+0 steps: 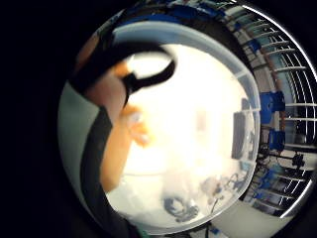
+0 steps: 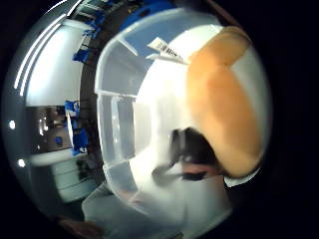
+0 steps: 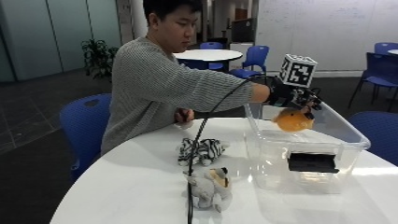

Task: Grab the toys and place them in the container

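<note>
- Below the right hand: round white surface, in a room with blue chairs and glass walls.
- Orange plush toy, rounded and soft, gripped under the hand above the clear plastic container.
- Nearer the person: striped zebra toy and grey plush toy, lying on the surface.
- Arm stretched forward, fingers curled around the orange toy.

container floor – washed out | orange toy – blurred, cut off
</note>
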